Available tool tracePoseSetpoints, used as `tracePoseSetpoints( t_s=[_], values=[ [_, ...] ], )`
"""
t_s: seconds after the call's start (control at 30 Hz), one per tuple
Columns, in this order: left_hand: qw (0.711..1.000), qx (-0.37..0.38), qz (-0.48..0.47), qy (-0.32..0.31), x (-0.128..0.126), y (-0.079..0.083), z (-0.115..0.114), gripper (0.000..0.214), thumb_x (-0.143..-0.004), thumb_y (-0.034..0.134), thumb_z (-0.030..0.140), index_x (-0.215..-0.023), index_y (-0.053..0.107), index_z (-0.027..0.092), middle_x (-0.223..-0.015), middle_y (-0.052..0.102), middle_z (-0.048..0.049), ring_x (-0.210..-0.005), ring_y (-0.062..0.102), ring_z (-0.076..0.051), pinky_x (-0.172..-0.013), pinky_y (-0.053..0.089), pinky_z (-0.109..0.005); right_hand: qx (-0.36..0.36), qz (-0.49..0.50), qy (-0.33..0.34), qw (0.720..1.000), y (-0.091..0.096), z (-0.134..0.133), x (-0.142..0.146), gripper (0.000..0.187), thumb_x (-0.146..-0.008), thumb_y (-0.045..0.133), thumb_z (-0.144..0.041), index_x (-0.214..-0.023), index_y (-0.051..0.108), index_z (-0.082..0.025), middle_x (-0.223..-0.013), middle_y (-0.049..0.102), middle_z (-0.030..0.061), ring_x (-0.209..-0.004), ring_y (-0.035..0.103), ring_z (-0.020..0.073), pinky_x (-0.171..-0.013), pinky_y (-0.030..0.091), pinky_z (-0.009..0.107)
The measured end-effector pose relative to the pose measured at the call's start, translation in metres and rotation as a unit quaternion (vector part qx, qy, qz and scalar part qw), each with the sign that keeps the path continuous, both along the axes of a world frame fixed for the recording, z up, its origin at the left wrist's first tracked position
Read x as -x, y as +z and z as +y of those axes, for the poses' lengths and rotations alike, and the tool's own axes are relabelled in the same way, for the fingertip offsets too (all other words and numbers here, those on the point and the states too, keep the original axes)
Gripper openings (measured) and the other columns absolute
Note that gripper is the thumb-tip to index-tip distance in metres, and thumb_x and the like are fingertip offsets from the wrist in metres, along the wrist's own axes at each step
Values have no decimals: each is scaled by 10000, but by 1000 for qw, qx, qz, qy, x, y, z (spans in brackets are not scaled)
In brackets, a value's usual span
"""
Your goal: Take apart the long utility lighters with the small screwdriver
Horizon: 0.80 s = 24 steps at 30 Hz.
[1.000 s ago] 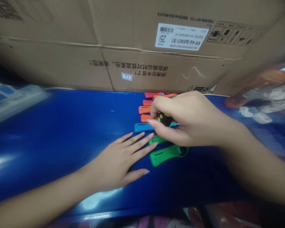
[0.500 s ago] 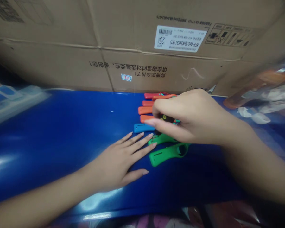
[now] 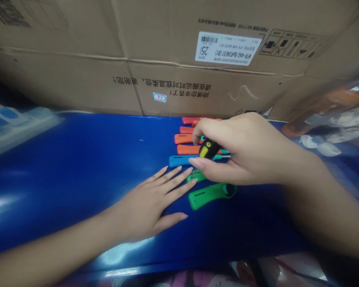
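My right hand [image 3: 245, 149] is closed around a screwdriver [image 3: 208, 149] with a black and yellow handle. Its thin shaft slants down to a green plastic handle piece [image 3: 200, 176], near a slot by its left end. On that piece rest the fingertips of my left hand [image 3: 148, 201], which lies flat with the fingers spread. Nearer to me is another green handle piece [image 3: 209, 196] with a dark round opening at its right end. Beyond lie a blue handle [image 3: 182, 160], orange handles [image 3: 184, 138] and a red handle [image 3: 189, 120], partly hidden by my right hand.
A large cardboard box [image 3: 164, 36] stands upright along the far edge of the glossy blue table [image 3: 77, 167]. A clear plastic container [image 3: 26, 123] is at the left. Blurred orange and white packaging [image 3: 329, 111] sits at the right.
My right hand has turned slightly around the screwdriver, so more of its handle shows, and the thumb has shifted a little. My left hand and the row of handles have stayed put.
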State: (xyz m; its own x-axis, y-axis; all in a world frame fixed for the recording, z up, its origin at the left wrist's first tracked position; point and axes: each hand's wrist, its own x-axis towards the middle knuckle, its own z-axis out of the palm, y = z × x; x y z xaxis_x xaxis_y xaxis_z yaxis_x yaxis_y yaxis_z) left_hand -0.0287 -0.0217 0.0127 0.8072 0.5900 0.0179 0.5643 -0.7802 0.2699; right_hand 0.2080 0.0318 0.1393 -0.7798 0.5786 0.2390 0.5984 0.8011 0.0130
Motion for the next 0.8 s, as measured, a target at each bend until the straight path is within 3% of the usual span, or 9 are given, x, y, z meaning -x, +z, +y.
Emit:
tracePoseSetpoints(
  t_s=[0.07, 0.2, 0.33, 0.47, 0.6, 0.7, 0.8],
  values=[
    [1000, 1, 1, 1, 0, 0, 0, 725, -1017, 394, 609, -1621, 107, 331, -1679, 164, -23, -1552, 177, -289, -1270, 154, -536, -3, -6, -10, 1000, 0, 1, -1, 351, -995, 394, -428, -961, 630, -171, -692, 650, 28, -593, 546, 165, -572, 281, 287],
    [1000, 6, 10, 2, 0, 1, 0, 730, -1018, 387, 612, -1622, 88, 333, -1681, 137, -20, -1555, 165, -285, -1271, 147, -537, 18, 8, 1, 1000, 0, 2, -2, 305, -976, 401, -337, -1130, 598, -162, -855, 706, 48, -646, 574, 166, -585, 307, 281],
    [1000, 5, 12, -1, 0, 0, 0, 716, -1023, 378, 605, -1622, 92, 336, -1682, 126, -4, -1558, 154, -283, -1270, 145, -544, 1, 8, 6, 1000, -1, 2, -3, 305, -985, 407, -375, -1026, 629, -169, -734, 674, 29, -609, 558, 162, -576, 288, 284],
    [1000, 6, 5, -4, 0, 0, 0, 721, -1022, 383, 605, -1622, 85, 340, -1680, 140, 6, -1555, 167, -278, -1273, 151, -535, -6, 13, 28, 1000, -2, 1, -1, 332, -954, 416, -356, -1146, 602, -159, -861, 706, 57, -690, 596, 186, -597, 310, 286],
    [1000, 8, 2, -3, 0, 0, 0, 709, -1025, 382, 596, -1622, 102, 335, -1681, 136, 6, -1556, 161, -284, -1273, 149, -542, -21, 8, 3, 1000, -3, 2, 0, 301, -961, 422, -374, -1065, 620, -172, -794, 688, 36, -648, 577, 177, -594, 328, 287],
    [1000, 9, 3, -3, 0, 1, 0, 712, -1023, 388, 596, -1622, 108, 332, -1680, 144, 0, -1553, 170, -290, -1270, 161, -547, -12, 18, 28, 999, -4, 2, -1, 307, -946, 417, -323, -1154, 583, -170, -909, 706, 51, -695, 592, 179, -616, 367, 291],
    [1000, 7, -5, -3, 0, 2, 0, 711, -1025, 394, 588, -1622, 107, 331, -1676, 172, -4, -1549, 188, -289, -1268, 174, -545, -16, 19, 10, 1000, -4, 2, 0, 309, -948, 438, -400, -1079, 596, -168, -808, 687, 37, -642, 573, 174, -593, 354, 286]
  ],
)
